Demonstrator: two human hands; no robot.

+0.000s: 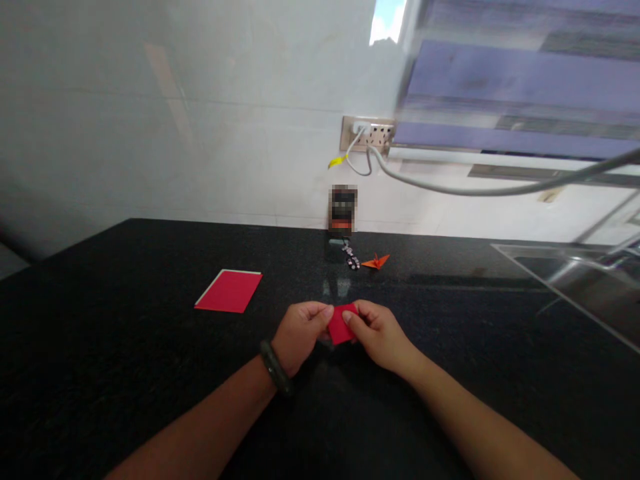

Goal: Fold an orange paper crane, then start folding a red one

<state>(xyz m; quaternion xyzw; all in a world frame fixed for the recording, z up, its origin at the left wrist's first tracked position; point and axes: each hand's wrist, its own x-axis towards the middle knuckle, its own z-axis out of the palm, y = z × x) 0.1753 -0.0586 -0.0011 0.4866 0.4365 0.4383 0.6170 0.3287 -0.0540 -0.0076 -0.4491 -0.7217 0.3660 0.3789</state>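
Between my two hands is a small piece of folded red paper, held a little above the dark countertop. My left hand pinches its left edge with the thumb on top, and a dark bangle sits on that wrist. On the right side, my right hand grips the paper, its thumb pressed on the upper face. The fingers under the paper are mostly hidden. Over to the left lies a stack of red paper sheets with a pale edge showing. Beyond my right hand stands an orange paper crane.
A phone-like dark device, partly blurred out, leans against the wall with a patterned strap in front. A grey cable runs from the wall socket to the right. A metal sink borders the black countertop.
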